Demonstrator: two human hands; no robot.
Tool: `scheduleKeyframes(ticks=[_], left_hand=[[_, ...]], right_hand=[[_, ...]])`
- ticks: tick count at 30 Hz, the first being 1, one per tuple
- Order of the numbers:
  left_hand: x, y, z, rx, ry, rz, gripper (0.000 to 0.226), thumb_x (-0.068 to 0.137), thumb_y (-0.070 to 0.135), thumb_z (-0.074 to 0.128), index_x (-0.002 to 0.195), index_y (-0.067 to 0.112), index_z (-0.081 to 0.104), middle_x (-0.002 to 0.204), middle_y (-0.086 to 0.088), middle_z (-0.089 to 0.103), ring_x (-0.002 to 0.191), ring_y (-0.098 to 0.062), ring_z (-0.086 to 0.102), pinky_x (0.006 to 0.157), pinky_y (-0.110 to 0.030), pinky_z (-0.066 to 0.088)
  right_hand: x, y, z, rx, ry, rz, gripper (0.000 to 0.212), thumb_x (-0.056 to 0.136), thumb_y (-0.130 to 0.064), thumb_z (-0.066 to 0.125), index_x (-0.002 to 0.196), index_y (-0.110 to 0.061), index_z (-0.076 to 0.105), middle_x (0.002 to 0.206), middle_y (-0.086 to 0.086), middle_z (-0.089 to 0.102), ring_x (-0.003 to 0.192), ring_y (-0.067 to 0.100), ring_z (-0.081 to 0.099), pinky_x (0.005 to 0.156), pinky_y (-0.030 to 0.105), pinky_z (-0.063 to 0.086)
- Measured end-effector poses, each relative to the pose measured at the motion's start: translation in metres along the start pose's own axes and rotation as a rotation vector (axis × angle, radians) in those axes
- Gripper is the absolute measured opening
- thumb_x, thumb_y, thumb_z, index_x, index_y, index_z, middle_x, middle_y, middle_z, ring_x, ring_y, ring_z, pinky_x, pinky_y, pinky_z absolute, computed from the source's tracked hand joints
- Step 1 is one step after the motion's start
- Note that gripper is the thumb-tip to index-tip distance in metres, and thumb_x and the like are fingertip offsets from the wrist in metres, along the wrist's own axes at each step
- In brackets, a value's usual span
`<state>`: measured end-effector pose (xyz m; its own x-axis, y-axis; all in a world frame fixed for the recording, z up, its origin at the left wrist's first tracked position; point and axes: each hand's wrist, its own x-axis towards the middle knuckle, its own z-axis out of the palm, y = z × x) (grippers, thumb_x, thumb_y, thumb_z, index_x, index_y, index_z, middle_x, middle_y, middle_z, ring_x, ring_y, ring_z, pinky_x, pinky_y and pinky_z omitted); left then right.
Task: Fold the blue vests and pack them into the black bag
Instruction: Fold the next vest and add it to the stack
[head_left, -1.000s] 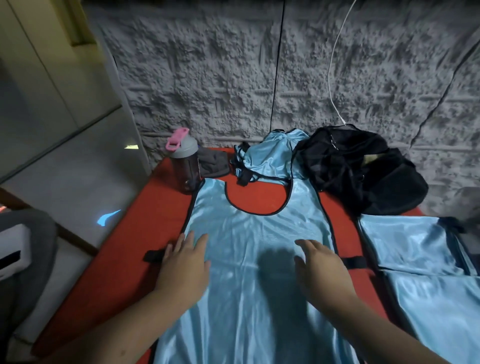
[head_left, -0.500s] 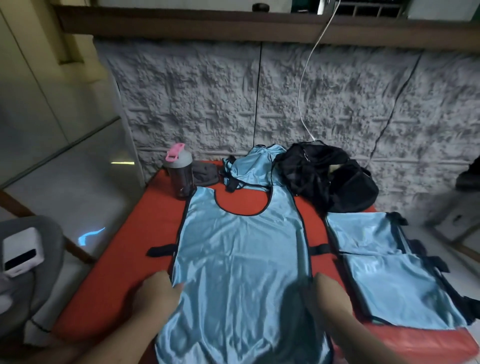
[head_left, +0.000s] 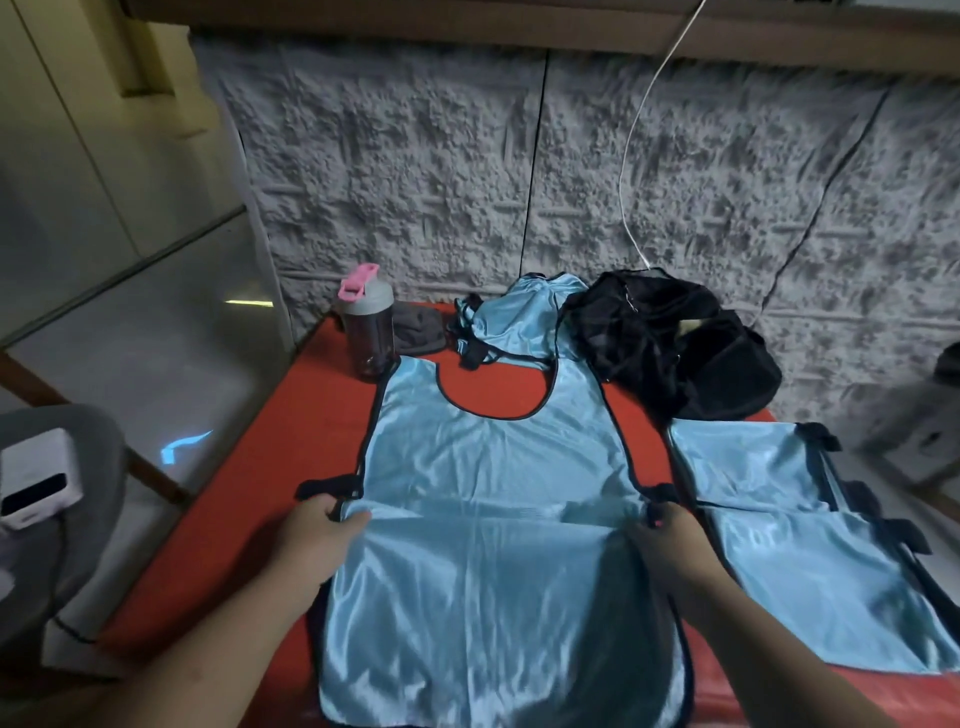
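Note:
A light blue vest (head_left: 493, 467) with black trim lies flat on the red table (head_left: 291, 441), neck opening at the far end. Its near part is doubled over, and the fold edge runs between my hands. My left hand (head_left: 317, 535) pinches that edge at the left, by the black side strap. At the right end of the same edge my right hand (head_left: 670, 540) grips the cloth. Two folded blue vests (head_left: 779, 514) lie to the right. A crumpled blue vest (head_left: 519, 319) sits at the back beside the black bag (head_left: 675, 343).
A dark shaker bottle (head_left: 369, 332) with a pink cap stands at the back left beside a grey cloth (head_left: 418, 332). A rough grey wall rises behind the table, with a white cable (head_left: 631, 171) hanging down. A grey chair holding a white device (head_left: 39, 480) is at the left.
My hands slid back from the vest's middle to its near hem, took hold of it, and have brought it up and over to about the side straps.

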<state>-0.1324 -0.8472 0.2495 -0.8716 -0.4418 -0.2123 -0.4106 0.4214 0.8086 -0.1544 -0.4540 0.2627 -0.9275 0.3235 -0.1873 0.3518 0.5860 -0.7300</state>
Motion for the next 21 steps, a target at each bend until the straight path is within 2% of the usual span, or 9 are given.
scheduleKeyframes(ticks=[2,5,8,10,15,18,21], left_hand=[[0.008,0.002,0.0,-0.081,-0.005,0.002,0.02,0.086,0.02,0.077,0.079,0.004,0.067,0.075,-0.016,0.069,0.069,-0.033,0.065,0.065,-0.039,0.05],[0.019,0.01,0.005,-0.206,-0.025,-0.009,0.014,0.088,0.017,0.076,0.084,0.006,0.068,0.083,-0.016,0.072,0.078,-0.035,0.069,0.071,-0.042,0.054],[0.035,0.018,0.01,-0.333,-0.041,-0.051,0.014,0.088,0.019,0.077,0.086,0.007,0.07,0.088,-0.019,0.074,0.087,-0.041,0.072,0.082,-0.056,0.057],[0.045,0.026,0.014,-0.373,-0.047,-0.049,0.016,0.087,0.022,0.078,0.086,0.007,0.071,0.09,-0.021,0.074,0.091,-0.044,0.071,0.084,-0.06,0.057],[0.058,0.048,0.018,-0.513,-0.118,-0.07,0.015,0.092,0.016,0.072,0.099,0.003,0.073,0.1,-0.021,0.075,0.097,-0.04,0.071,0.092,-0.057,0.056],[0.059,0.05,0.017,-0.491,-0.133,-0.081,0.012,0.09,0.015,0.073,0.097,0.006,0.076,0.096,-0.016,0.077,0.093,-0.036,0.074,0.092,-0.054,0.057],[0.059,0.046,0.015,-0.429,-0.095,-0.077,0.009,0.088,0.015,0.075,0.095,0.01,0.077,0.092,-0.011,0.078,0.091,-0.032,0.075,0.091,-0.051,0.058]], right_hand=[[0.004,-0.002,-0.002,0.114,-0.007,0.002,0.01,0.084,-0.014,0.078,0.084,-0.011,0.068,0.078,0.005,0.07,0.072,0.024,0.068,0.061,0.031,0.051],[0.014,-0.006,-0.003,0.22,0.013,-0.02,0.011,0.082,-0.006,0.079,0.089,-0.008,0.07,0.082,0.009,0.072,0.071,0.021,0.067,0.06,0.029,0.049],[0.03,-0.009,0.0,0.268,0.043,-0.049,0.012,0.083,-0.007,0.08,0.085,-0.007,0.068,0.078,0.006,0.069,0.069,0.018,0.062,0.059,0.029,0.044],[0.041,-0.014,0.003,0.29,0.068,-0.054,0.014,0.084,-0.01,0.081,0.089,-0.006,0.068,0.08,0.007,0.07,0.073,0.021,0.063,0.061,0.029,0.044],[0.067,-0.023,0.015,0.267,0.135,-0.082,0.018,0.085,-0.017,0.081,0.095,-0.008,0.069,0.083,0.002,0.07,0.073,0.013,0.062,0.061,0.025,0.044],[0.078,-0.026,0.021,0.318,0.144,-0.079,0.025,0.084,-0.02,0.082,0.104,-0.008,0.071,0.091,0.005,0.073,0.08,0.015,0.067,0.064,0.022,0.048],[0.08,-0.027,0.02,0.283,0.099,-0.081,0.029,0.082,-0.022,0.084,0.106,-0.009,0.073,0.091,0.006,0.075,0.074,0.015,0.067,0.064,0.022,0.053]])
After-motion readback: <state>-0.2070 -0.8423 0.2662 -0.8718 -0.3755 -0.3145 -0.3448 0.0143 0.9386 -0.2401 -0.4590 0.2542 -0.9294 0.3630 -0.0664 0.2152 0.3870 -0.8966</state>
